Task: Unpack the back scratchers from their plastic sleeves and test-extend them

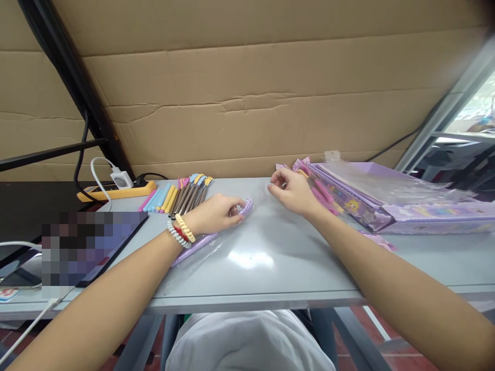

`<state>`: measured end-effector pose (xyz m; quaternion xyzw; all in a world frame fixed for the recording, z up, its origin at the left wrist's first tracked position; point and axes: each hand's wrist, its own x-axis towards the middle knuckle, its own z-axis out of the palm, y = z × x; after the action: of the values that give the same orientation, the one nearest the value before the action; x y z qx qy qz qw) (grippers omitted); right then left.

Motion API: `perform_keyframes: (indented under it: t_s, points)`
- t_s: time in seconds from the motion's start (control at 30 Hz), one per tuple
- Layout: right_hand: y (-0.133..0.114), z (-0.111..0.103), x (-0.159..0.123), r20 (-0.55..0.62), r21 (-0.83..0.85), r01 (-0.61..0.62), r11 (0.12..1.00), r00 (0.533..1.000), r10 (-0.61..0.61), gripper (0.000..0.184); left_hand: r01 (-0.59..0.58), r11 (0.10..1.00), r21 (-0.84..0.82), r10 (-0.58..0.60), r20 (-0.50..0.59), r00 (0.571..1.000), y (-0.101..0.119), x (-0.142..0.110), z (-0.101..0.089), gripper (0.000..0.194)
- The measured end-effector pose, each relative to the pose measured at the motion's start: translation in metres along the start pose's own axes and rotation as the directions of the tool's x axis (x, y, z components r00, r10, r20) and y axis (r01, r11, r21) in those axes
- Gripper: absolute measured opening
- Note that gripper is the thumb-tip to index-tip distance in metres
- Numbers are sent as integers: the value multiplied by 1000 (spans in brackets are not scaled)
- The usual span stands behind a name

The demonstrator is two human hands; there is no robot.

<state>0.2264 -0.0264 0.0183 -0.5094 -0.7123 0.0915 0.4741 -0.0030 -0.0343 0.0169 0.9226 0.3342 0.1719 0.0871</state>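
Observation:
My left hand (216,214) is closed, thumb and fingers around the end of a purple pen-like stick (195,249) in a clear plastic sleeve (185,273). Its lilac tip (246,207) shows past my fingertips, and the rest runs back under my wrist to the table. My right hand (292,190) hovers at the back of the table with curled fingers, thumb and forefinger drawn together; whatever they may pinch is too small to make out. Just beyond it lie pink wrapped packets (323,193), partly hidden by that hand.
Brown pens (189,196) and a row of coloured sticks (160,198) lie at the back left, by a yellow power strip (116,191). A tablet (116,242) is at the left. A purple printed box (436,214) with clear plastic bags (417,193) stands right.

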Motion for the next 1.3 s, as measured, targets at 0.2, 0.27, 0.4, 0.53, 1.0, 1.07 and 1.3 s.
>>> perform_keyframes:
  t_s: [0.2,0.27,0.4,0.53,1.0,1.07,1.3]
  points:
    - [11,-4,10,-32,320,-124,939,989,142,24,-32,996,-84,31,-16,999,5,-1,-3,25]
    - [13,-3,11,120,425,-225,877,974,191,33,-28,993,-118,25,-30,999,5,-2,-3,26]
    - [12,0,8,275,505,-285,815,948,162,42,-2,987,-163,-5,-46,999,4,-2,-5,29]
    - [10,0,6,210,475,-204,856,971,115,33,45,974,-223,-56,-45,997,3,-2,-5,33]
    - [18,1,12,-109,177,-202,963,969,223,12,210,951,-227,-179,149,973,-1,-1,-11,41]
    - [20,-2,13,-157,143,-206,968,961,228,11,220,948,-231,-187,159,969,-4,-1,-13,33]
    - [17,-6,12,-239,121,-162,979,953,187,16,246,945,-215,-214,165,963,-9,-2,-14,28]
